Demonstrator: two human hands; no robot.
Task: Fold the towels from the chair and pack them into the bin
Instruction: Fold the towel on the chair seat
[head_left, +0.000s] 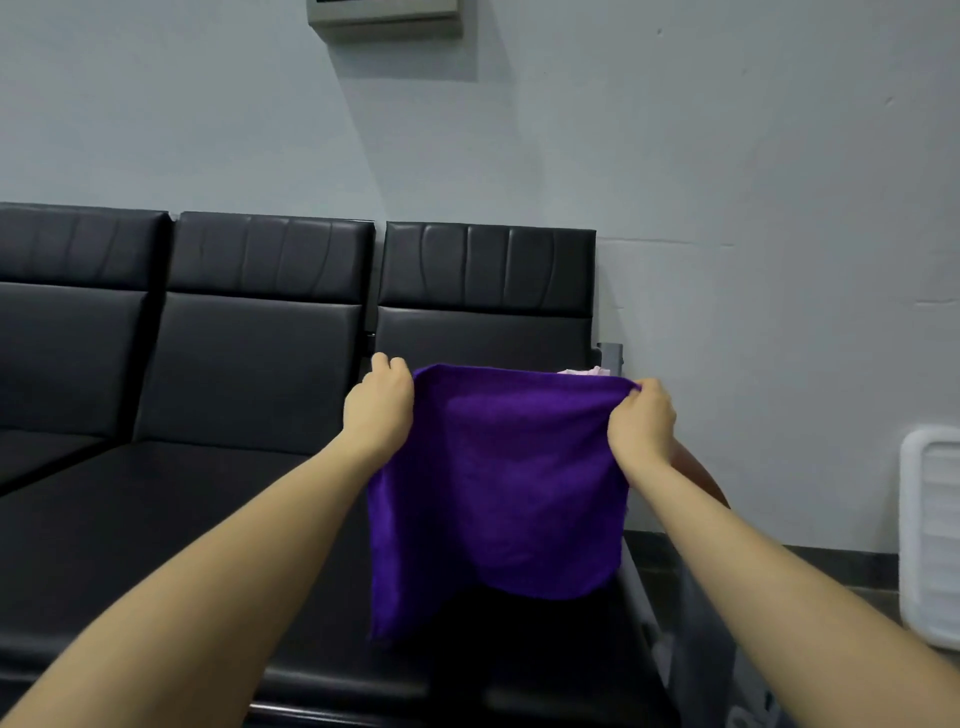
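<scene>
Towel (498, 478) hangs between hands, above rightmost chair seat (545, 639); wall (727, 156) behind.

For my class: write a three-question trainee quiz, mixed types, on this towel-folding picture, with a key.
1. True or false: the purple towel lies flat on the chair seat.
2. Which grips the towel's top corners? A) left hand only B) right hand only C) both hands
3. Fill in: the chairs are ____ in colour.

Key: 1 false, it hangs in the air; 2 C; 3 black.
</scene>
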